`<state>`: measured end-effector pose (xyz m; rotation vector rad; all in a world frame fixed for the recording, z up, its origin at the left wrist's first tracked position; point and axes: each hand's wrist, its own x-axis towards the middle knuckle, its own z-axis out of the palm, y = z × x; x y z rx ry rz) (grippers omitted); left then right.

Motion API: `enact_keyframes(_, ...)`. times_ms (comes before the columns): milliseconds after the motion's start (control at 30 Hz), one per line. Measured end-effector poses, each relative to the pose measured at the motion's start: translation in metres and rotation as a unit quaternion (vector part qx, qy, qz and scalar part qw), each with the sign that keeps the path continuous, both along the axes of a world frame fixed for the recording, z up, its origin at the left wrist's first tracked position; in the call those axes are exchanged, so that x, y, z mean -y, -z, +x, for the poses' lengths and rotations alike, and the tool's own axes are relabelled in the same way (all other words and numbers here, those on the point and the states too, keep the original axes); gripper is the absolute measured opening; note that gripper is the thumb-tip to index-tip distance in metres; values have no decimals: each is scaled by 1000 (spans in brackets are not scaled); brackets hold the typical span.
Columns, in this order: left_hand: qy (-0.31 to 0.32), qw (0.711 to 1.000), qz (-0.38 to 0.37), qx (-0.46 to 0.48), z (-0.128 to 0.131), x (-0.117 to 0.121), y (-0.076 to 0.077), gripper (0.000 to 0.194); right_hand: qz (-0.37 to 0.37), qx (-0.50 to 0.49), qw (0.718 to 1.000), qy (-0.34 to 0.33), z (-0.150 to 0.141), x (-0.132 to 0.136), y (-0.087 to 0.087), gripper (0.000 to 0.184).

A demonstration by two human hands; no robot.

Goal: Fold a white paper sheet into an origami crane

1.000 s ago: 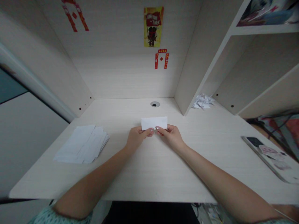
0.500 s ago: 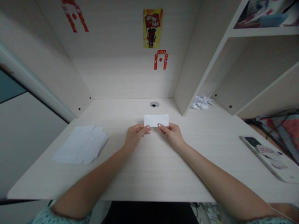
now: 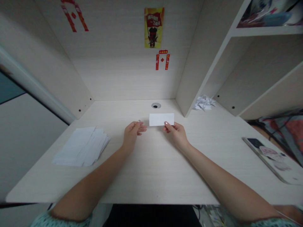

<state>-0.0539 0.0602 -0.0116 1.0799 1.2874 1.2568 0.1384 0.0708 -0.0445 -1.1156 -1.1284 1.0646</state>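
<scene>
In the head view, the right hand (image 3: 178, 133) pinches the white paper (image 3: 158, 119) at its near right corner, over the desk (image 3: 156, 170). The left hand (image 3: 131, 134) is just beside it, its fingers released and empty. A light, level pinch should avoid creases.

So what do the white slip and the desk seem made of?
The white slip looks like matte paper, perhaps card: thin with straight edges. The desk is probably laminated board: dull, with faint streaky grain; real wood is possible.
</scene>
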Motion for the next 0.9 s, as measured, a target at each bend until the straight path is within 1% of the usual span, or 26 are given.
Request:
enact_keyframes(33, -8, 1000, -4, 13, -1, -2, 1, 42, 15, 17, 1000, -9, 1, 0, -1, 35)
enact_keyframes(100, 3, 999, -18, 29, -2, -6, 3, 48, 37, 65, 996, -54, 2, 1, -3, 33)
enact_keyframes(167, 37, 998, -34, 35, -1, -6, 3, 54, 39, 114, 987, -104, 1, 3, -3, 33)
enact_keyframes(233, 72, 996, -49, 26, 2, -3, 2, 56, 21, 133, 982, -129, -1, 4, -1, 32)
enact_keyframes(300, 103, 993, -49, 1, 4, 0, 0, 53, 2, 113, 985, -130, -3, 4, 1, 33)
enact_keyframes(400, 156, 987, -31, -30, 7, 4, -1, 41, -13, 43, 992, -117, -5, 4, 1, 34)
enact_keyframes(500, 190, 981, -24, -42, 10, 6, 3, 37, -34, -12, 995, -93, -8, 5, -1, 43)
enact_keyframes(567, 185, 981, -7, -55, 10, 7, 7, 37, -34, -17, 995, -93, -10, 7, -2, 49)
enact_keyframes(667, 167, 983, 36, -74, 9, 7, 12, 38, 1, 15, 993, -116, -12, 9, -1, 44)
enact_keyframes(800, 148, 977, 84, -128, 8, 11, 11, 32, 29, 61, 989, -132, -12, 8, 4, 39)
enact_keyframes(900, 134, 975, 105, -141, 9, 12, 9, 31, 37, 48, 989, -137, -12, 8, 3, 33)
